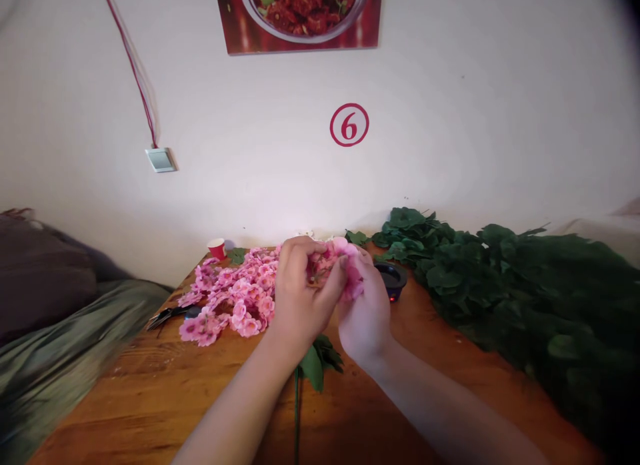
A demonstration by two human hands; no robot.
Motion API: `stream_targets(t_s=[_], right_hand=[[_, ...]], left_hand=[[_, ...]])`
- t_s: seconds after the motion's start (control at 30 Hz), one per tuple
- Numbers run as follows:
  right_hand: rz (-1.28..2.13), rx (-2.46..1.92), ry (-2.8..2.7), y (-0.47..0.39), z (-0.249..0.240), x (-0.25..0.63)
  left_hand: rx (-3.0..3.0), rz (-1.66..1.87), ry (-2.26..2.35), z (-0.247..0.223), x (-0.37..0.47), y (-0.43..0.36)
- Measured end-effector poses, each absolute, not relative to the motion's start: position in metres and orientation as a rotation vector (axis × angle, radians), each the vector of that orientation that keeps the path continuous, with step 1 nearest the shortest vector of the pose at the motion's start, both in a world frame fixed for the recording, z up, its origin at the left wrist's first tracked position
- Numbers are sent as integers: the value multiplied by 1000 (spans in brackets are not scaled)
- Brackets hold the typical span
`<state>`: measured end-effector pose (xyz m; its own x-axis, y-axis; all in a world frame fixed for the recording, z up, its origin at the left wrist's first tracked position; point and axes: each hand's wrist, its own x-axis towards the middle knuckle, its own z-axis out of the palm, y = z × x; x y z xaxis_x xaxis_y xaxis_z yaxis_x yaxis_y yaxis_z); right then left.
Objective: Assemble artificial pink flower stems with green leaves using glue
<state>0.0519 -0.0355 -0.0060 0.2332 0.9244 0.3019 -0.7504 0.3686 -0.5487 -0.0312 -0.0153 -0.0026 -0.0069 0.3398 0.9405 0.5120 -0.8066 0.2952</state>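
Pink artificial flowers [354, 278] are between my two hands, raised over the middle of the wooden table. My left hand [305, 285] is closed on them with thumb and fingers bent. My right hand [369, 305] cups the same blossoms from the right, its fingers partly hidden behind them. Below the hands a green stem with leaves [313, 368] runs toward the near edge; whether it joins the held blossoms is hidden. Just left of my left hand lies a heap of pink artificial flowers [245, 291].
Green artificial leaves [475, 271] are piled along the table's right side. A dark round pot with a red light [393, 281] stands beside my right hand. At the back left is a red paper cup [217, 248]; black-handled scissors [167, 315] seem to lie near the table's [135, 385] left edge.
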Motion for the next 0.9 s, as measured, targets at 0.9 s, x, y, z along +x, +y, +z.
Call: stream_targets(t_s=[0.9], right_hand=[[1019, -358, -574, -32, -12, 52]], left_hand=[[-2254, -1838, -1017, -18, -17, -20]])
